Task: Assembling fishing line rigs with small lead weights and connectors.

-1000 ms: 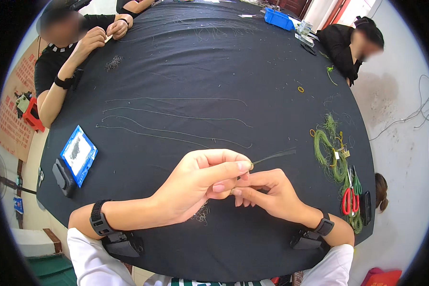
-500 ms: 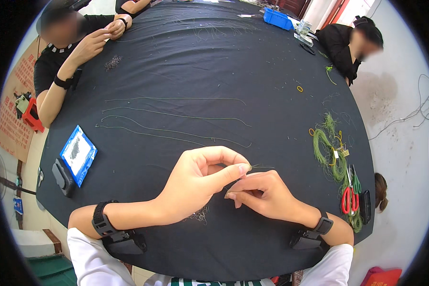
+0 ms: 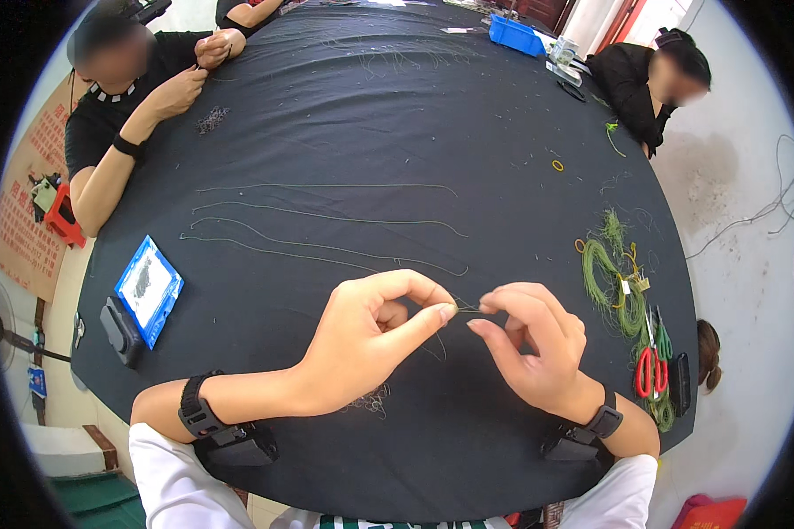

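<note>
Hands meet in the middle of the black desk (image 3: pixel 344 115), low in the view. The left hand (image 3: pixel 362 339) has its thumb and first finger pinched shut on one end of a thin green wire (image 3: pixel 468 309). The right hand (image 3: pixel 534 339) pinches the other end with its fingertips, and its other fingers curl loosely. The wire is very short where it shows, and it runs flat from left to right between the two pinches. So its long way goes across, from one hand to the other. Both hands are just as near to it, since each one holds an end.

Above the hands, farther up the desk, four long green wires (image 3: pixel 326 216) lie stretched out, also running left to right. To the right sits a messy bundle of green wire (image 3: pixel 604 282), with red scissors (image 3: pixel 651 370) just below it. To the left lies a blue packet (image 3: pixel 148 286) next to a dark box (image 3: pixel 119 331). A small heap of wire bits (image 3: pixel 375 401) rests near the left wrist. Other people sit at the far sides of the desk, working with their own hands.
</note>
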A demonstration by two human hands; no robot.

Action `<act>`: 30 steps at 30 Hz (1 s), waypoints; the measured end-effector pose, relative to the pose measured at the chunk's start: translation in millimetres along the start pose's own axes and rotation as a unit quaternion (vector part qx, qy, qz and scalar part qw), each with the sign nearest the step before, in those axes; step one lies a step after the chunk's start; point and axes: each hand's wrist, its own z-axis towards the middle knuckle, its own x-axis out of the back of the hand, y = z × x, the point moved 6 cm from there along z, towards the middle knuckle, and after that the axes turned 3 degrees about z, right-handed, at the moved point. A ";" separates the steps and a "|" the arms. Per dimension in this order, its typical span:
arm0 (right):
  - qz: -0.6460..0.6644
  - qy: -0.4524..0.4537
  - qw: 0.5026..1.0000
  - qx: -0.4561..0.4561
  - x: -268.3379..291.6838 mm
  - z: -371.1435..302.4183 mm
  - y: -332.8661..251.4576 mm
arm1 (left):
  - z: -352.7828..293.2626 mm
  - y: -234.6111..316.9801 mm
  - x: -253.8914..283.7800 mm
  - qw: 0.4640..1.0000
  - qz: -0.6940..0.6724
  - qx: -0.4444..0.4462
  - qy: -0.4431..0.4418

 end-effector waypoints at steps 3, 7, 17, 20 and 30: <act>-0.039 0.018 0.996 0.076 2.9 2.3 -5.8 | 0.4 -0.6 -4.5 1.000 -0.015 0.005 -0.017; -0.066 0.028 0.987 0.144 0.4 -1.0 -7.3 | 0.4 -2.9 -5.6 0.996 -0.042 -0.079 0.019; 0.002 0.026 1.000 0.013 3.3 8.1 0.1 | 1.5 -2.3 -5.4 0.999 0.033 -0.019 -0.012; 0.074 -0.016 0.996 -0.051 -2.7 5.2 17.9 | 1.6 3.6 -3.0 0.993 0.082 -0.081 0.003; 0.380 -0.118 0.866 -0.302 -27.8 -12.9 48.4 | 3.2 9.6 -1.6 0.978 0.102 -0.175 0.049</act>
